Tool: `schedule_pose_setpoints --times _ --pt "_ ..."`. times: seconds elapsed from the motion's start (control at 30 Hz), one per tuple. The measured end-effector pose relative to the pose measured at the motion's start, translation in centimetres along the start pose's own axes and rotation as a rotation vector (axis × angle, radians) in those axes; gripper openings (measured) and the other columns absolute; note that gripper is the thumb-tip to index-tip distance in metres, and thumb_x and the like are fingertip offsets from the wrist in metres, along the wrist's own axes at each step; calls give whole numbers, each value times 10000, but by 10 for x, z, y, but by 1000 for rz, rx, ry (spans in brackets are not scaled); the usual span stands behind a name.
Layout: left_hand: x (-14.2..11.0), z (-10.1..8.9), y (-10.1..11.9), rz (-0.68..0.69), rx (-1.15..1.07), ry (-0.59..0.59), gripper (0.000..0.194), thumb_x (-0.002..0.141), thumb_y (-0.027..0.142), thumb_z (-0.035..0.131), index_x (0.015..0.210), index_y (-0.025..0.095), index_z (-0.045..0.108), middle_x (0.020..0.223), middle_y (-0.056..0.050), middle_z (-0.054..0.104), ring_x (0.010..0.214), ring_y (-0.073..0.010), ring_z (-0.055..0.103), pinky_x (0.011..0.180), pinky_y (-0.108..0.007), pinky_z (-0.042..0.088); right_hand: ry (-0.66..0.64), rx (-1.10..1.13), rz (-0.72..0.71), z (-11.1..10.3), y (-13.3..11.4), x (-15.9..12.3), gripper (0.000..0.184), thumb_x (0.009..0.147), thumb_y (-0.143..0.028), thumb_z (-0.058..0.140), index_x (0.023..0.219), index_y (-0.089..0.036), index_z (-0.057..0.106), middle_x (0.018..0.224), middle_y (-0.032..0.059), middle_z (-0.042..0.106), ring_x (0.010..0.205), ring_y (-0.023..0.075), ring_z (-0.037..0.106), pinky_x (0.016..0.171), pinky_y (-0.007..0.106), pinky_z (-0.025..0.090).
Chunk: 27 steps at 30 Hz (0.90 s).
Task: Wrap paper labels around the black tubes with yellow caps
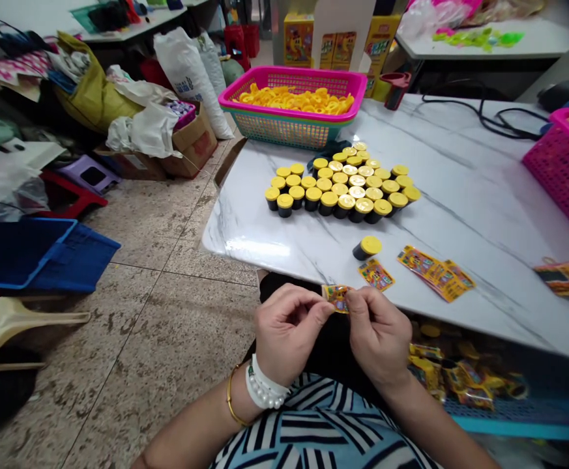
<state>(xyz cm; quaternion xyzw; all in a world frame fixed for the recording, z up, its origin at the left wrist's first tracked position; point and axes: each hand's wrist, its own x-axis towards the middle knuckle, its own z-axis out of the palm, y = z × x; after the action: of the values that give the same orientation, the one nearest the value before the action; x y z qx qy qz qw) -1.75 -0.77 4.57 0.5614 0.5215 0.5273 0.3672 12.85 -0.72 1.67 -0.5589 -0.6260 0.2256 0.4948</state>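
Both hands meet just below the near edge of the white marble table (460, 195). My left hand (287, 329) and my right hand (377, 332) pinch a small colourful printed sticker (337, 297) between thumbs and forefingers. On the table just ahead lie a single black tub with a yellow lid (367, 247) on its side, one loose sticker (376, 274) and a fanned pile of stickers (435, 272). Farther back stands a packed cluster of several yellow-lidded black tubs (343, 185).
A pink basket of yellow lids (296, 104) stands at the table's far left; another pink basket (565, 163) at the right edge. A small printed box (565, 278) lies at the right. A blue crate of packets (465, 381) sits under the table. Blue trays (34, 254), stools and bags crowd the floor at left.
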Motion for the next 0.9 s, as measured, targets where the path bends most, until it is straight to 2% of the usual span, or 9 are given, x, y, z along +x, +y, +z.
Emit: schedule_pose_setpoints --times 0.13,0.3,0.47,0.57,0.63,0.7,0.73,0.8,0.9 --pt "0 0 -2 -67 -21 56 117 791 255 772 792 148 727 760 -33 647 597 -93 535 535 -208 431 -2 -15 -49 0 -1 -2 259 959 -180 556 702 -200 535 617 -51 502 547 85 462 549 213 379" --pt "3 -2 -6 -187 -96 -19 136 735 253 809 777 146 736 725 -15 617 556 -75 489 512 -200 415 -29 -28 -112 5 -1 -7 249 954 -144 551 712 -200 532 631 -40 514 563 91 483 556 218 391" --pt "4 -7 -11 -219 -142 -18 67 735 227 799 747 168 769 801 -59 691 692 -127 595 604 -226 475 -125 -95 -255 7 -3 1 156 957 -136 553 824 -194 609 683 -6 585 614 115 554 590 234 444" --pt "5 -13 -12 -326 -144 -16 70 755 241 780 729 176 776 674 -36 678 585 -109 572 524 -209 438 -63 -292 -386 -6 1 24 64 935 -223 619 949 -189 671 798 50 655 734 166 619 685 282 503" --pt "8 -15 -12 -447 -184 -37 106 753 270 783 769 166 780 550 1 614 432 -68 470 413 -186 339 41 -533 -400 -18 6 46 244 890 -326 683 1089 -185 692 1011 124 681 933 255 642 821 379 524" --pt "12 -15 -14 -535 -285 -62 168 738 288 794 840 155 780 568 3 632 364 -38 411 361 -171 269 26 -694 -353 -26 10 66 327 879 -349 682 1164 -190 691 1141 152 668 1038 314 627 892 457 516" --pt "14 -15 -15 -570 -354 -77 198 729 291 800 866 149 776 624 -13 668 357 -27 410 352 -163 258 3 -694 -332 -29 11 73 301 887 -333 666 1151 -193 701 1128 145 677 1035 313 632 897 465 520" --pt "20 -13 -18 -661 -494 -94 224 708 294 813 852 131 759 702 -38 702 352 -8 409 339 -144 227 -33 -539 -260 -31 8 78 260 889 -304 659 1124 -205 711 1066 114 700 959 271 655 863 435 544" --pt "28 -13 -21 -824 -665 -90 243 663 285 839 744 104 698 648 -24 657 355 1 402 322 -122 157 -64 -68 -29 -30 -2 68 343 848 -313 719 1182 -244 685 1069 71 709 872 208 674 794 363 573"
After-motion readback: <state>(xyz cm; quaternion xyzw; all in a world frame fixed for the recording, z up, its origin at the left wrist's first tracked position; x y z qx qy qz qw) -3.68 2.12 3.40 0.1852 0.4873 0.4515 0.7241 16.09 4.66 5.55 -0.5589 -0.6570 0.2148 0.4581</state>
